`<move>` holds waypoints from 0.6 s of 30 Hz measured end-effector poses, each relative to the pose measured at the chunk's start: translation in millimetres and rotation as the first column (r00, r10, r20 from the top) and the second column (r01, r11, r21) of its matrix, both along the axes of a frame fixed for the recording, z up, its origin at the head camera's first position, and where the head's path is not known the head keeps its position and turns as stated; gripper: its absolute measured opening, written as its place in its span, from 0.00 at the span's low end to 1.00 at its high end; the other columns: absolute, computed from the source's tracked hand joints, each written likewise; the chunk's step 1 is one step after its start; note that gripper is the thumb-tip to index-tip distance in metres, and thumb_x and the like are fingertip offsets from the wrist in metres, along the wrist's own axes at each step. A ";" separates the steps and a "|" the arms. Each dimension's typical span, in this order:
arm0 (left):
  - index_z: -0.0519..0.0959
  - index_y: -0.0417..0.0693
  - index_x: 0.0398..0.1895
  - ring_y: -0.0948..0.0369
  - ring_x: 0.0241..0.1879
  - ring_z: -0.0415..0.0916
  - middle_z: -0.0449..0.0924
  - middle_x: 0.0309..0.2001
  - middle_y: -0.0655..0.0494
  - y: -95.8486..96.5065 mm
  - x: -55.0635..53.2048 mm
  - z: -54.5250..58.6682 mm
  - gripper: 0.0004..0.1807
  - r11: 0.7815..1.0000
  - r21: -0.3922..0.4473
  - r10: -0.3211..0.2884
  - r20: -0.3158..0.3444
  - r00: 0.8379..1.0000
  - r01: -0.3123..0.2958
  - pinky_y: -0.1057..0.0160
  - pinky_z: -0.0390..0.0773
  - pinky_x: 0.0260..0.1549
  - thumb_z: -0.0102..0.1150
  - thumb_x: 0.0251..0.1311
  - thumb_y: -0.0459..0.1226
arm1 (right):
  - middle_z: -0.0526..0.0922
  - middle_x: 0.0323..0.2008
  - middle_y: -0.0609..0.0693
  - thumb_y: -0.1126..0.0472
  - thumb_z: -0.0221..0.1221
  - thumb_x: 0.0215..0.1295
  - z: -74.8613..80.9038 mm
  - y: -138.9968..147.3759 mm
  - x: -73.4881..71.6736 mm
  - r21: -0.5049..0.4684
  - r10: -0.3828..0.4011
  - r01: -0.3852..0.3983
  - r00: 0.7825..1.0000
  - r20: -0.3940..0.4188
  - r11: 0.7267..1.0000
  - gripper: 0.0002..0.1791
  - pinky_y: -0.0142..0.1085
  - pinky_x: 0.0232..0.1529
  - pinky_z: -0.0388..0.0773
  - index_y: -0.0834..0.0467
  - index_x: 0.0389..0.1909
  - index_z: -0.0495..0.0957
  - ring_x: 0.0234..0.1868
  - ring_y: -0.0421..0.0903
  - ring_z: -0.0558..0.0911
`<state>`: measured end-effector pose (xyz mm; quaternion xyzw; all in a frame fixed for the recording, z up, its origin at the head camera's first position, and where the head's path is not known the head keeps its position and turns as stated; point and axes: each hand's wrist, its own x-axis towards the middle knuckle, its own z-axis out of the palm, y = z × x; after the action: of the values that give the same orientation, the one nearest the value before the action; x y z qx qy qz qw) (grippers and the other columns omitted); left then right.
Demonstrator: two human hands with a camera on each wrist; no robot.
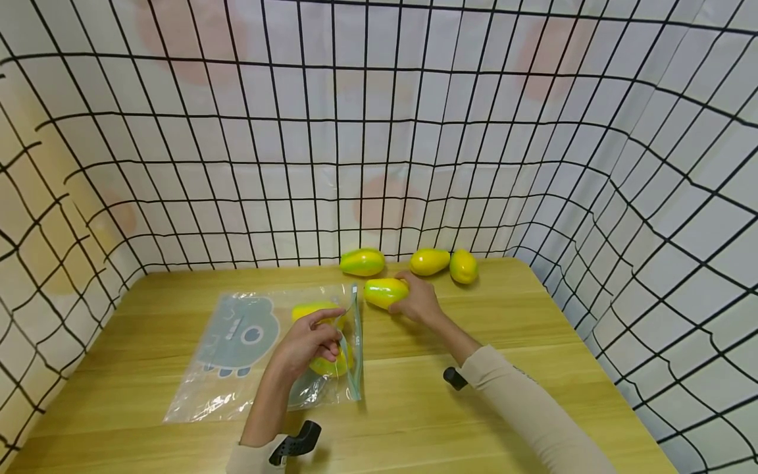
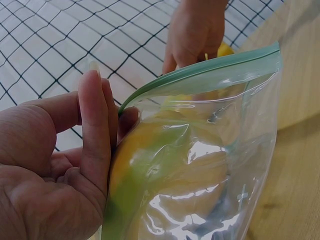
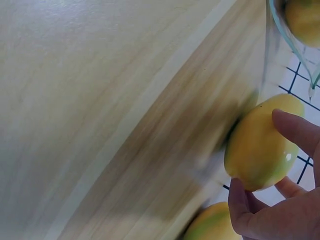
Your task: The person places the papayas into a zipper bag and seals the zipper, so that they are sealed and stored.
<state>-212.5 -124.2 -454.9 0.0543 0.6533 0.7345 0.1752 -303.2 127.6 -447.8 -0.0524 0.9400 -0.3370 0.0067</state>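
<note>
My right hand (image 1: 419,301) grips a yellow-green mango (image 1: 381,292) by its right end, just right of the bag's mouth. In the right wrist view, thumb and fingertips sit around that mango (image 3: 262,142). A clear zip bag (image 1: 195,395) with a blue-grey cartoon print lies flat on the table, its green zip edge (image 1: 358,342) facing right. At this mouth my left hand (image 1: 304,345) holds the bag's edge between its fingers, one finger stretched out. Inside the bag are two mangoes, one farther back (image 1: 308,309) and one nearer (image 1: 333,364), partly hidden by the left hand.
Three more mangoes lie along the table's back edge: one at the left (image 1: 362,262), one in the middle (image 1: 429,261) and one at the right (image 1: 464,266). Black grid netting (image 1: 379,138) over pale cloth encloses the wooden table (image 1: 474,421) at the back and sides.
</note>
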 end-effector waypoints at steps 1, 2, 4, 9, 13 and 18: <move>0.63 0.36 0.74 0.66 0.19 0.76 0.79 0.21 0.57 0.1 -0.2 0.2 0.32 1.000 -0.001 0.001 0.000 1.000 -0.001 0.70 0.83 0.23 0.51 0.65 0.27 | 0.77 0.65 0.58 0.61 0.75 0.49 -0.3 0.2 0.2 -0.005 -0.003 0.003 1.000 0.000 1.000 0.39 0.59 0.71 0.65 0.56 0.65 0.73 0.69 0.64 0.69; 0.63 0.36 0.74 0.66 0.19 0.76 0.79 0.21 0.57 0.2 -0.4 0.4 0.32 1.000 -0.001 0.003 0.001 1.000 -0.003 0.70 0.82 0.23 0.52 0.65 0.27 | 0.77 0.65 0.58 0.61 0.75 0.49 -0.7 0.3 0.3 -0.009 -0.004 0.004 1.000 -0.001 1.000 0.39 0.59 0.70 0.66 0.56 0.65 0.73 0.69 0.64 0.70; 0.63 0.36 0.74 0.66 0.19 0.76 0.78 0.22 0.57 0.2 -0.5 0.7 0.32 1.000 -0.002 0.004 0.003 1.000 -0.004 0.70 0.82 0.22 0.52 0.65 0.27 | 0.77 0.65 0.58 0.60 0.76 0.49 -1.3 0.4 0.5 -0.019 -0.006 0.006 1.000 0.001 1.000 0.39 0.58 0.69 0.67 0.56 0.64 0.73 0.68 0.63 0.71; 0.63 0.36 0.74 0.66 0.19 0.76 0.79 0.21 0.57 -0.1 -0.2 0.8 0.32 1.000 0.001 0.001 0.001 1.000 -0.001 0.70 0.83 0.23 0.51 0.65 0.27 | 0.77 0.64 0.59 0.57 0.75 0.49 -2.9 1.0 0.9 -0.036 -0.017 0.017 1.000 0.000 0.999 0.39 0.58 0.68 0.69 0.55 0.64 0.73 0.66 0.63 0.72; 0.64 0.36 0.74 0.66 0.19 0.76 0.79 0.21 0.57 -0.3 -0.6 0.0 0.32 1.000 0.002 0.005 0.002 1.000 -0.005 0.70 0.82 0.23 0.51 0.65 0.27 | 0.78 0.63 0.60 0.56 0.75 0.48 -6.3 1.9 0.4 -0.035 -0.019 0.018 1.000 -0.024 0.999 0.38 0.58 0.66 0.70 0.54 0.63 0.74 0.65 0.62 0.74; 0.65 0.37 0.74 0.66 0.19 0.76 0.79 0.22 0.56 0.0 -1.4 -1.3 0.32 1.000 -0.003 0.010 0.009 1.000 -0.009 0.70 0.83 0.23 0.52 0.65 0.27 | 0.77 0.64 0.60 0.56 0.75 0.48 -10.7 3.3 -0.1 -0.043 -0.022 0.020 0.999 -0.040 0.999 0.38 0.57 0.67 0.69 0.54 0.62 0.74 0.66 0.62 0.73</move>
<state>-214.0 -124.2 -456.2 0.0475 0.6537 0.7347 0.1749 -303.3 130.9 -458.5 -0.0494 0.9330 -0.3560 -0.0170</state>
